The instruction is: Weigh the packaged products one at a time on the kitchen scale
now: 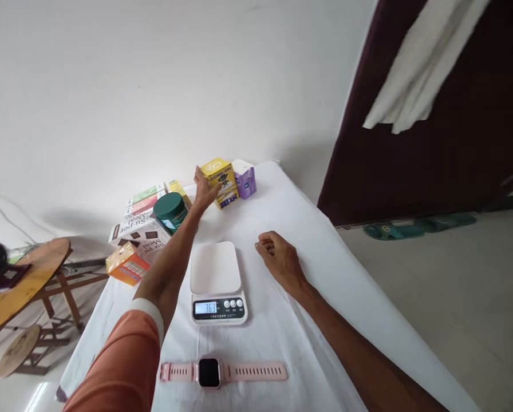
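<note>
My left hand (205,191) reaches to the far end of the table and grips the side of a yellow carton (220,182) that stands there. A purple carton (245,179) stands right beside it. My right hand (277,256) rests on the white tablecloth (308,240) with its fingers curled in, holding nothing I can see. Between my arms sits a white kitchen scale (217,281) with a bare platform; its display reads 363. A pink smartwatch (222,372) lies flat near the front edge.
A green-lidded jar (171,211), a white Super Meal box (138,232), an orange box (126,264) and flat packets (147,199) crowd the table's left side. A round wooden table (20,277) and stool (18,350) stand left. Green slippers (413,226) lie by the dark door.
</note>
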A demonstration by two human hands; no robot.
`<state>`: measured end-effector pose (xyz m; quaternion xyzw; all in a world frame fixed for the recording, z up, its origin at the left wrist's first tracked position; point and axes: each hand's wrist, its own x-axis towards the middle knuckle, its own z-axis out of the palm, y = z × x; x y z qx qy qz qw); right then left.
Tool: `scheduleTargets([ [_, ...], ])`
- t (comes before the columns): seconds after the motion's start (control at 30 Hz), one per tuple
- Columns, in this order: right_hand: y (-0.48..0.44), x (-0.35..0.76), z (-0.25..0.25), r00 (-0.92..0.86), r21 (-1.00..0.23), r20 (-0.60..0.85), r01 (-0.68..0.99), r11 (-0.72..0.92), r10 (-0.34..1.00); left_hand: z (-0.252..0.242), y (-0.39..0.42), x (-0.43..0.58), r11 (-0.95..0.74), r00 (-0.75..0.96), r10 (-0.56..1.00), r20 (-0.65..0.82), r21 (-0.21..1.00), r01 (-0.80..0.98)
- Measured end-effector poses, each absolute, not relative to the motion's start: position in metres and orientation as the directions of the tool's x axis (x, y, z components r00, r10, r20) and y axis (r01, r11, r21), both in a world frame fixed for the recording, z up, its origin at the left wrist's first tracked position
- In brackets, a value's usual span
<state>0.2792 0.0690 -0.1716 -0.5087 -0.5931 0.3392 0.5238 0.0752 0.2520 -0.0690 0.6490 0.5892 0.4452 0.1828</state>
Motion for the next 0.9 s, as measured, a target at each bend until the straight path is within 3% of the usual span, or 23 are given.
scheduleTargets([
  [0.1, 0.068, 0.28, -0.169, 0.063, -0.933, 0.266, 0.266, 0.241, 0.962, -0.071, 0.223, 0.08, -0.344, -0.008, 0.883, 0.469, 0.66, 0.668],
  [0.2, 0.067, 0.281, -0.167, 0.043, -0.929, 0.257, 0.285, 0.235, 0.965, -0.061, 0.18, 0.073, -0.476, 0.122, 0.765, 0.632, 0.429, 0.768],
  [0.27, 0.067, 0.281, -0.166, 0.045, -0.928, 0.254, 0.293, 0.231, 0.966, -0.047, 0.153, 0.057, -0.367, 0.066, 0.747, 0.661, 0.329, 0.87],
  [0.4, 0.068, 0.28, -0.167, 0.058, -0.926, 0.259, 0.299, 0.231, 0.964, -0.024, 0.125, 0.017, 0.127, -0.266, 0.828, 0.494, 0.296, 0.947],
  [0.47, 0.069, 0.28, -0.169, 0.06, -0.927, 0.257, 0.298, 0.229, 0.964, -0.023, 0.123, 0.005, 0.238, -0.333, 0.845, 0.418, 0.264, 0.935],
  [0.67, 0.072, 0.28, -0.171, 0.065, -0.916, 0.281, 0.316, 0.247, 0.958, -0.029, 0.13, -0.002, 0.269, -0.399, 0.826, 0.398, 0.344, 0.9],
  [0.9, 0.072, 0.279, -0.17, 0.051, -0.915, 0.294, 0.305, 0.265, 0.955, -0.011, 0.121, 0.008, 0.185, -0.367, 0.78, 0.506, 0.373, 0.909],
])
